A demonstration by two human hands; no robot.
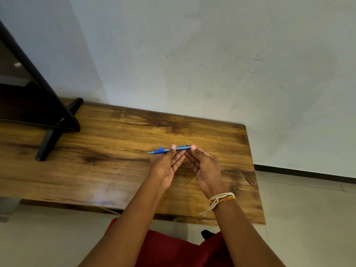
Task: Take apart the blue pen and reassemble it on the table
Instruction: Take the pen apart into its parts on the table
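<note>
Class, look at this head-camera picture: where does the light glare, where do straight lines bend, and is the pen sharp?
Head view: a pale sheen lies on the table near its front edge; the wide lens tilts and bows the wall and table edges; the blue pen, held between the left hand and right hand, is fairly sharp, though small.

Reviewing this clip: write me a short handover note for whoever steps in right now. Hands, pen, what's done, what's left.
Left hand: fingertips pinch the blue pen near its middle.
Right hand: fingertips grip the pen's right end.
Pen: lies level between both hands, just above the wooden table, tip pointing left, clip near the tip end. It looks whole; no loose parts on the table.
Done: pen picked up, nothing visibly separated.
Left: take it apart, lay out the parts, reassemble on the table.
Note: black stand sits at far left, clear of the work.
</note>
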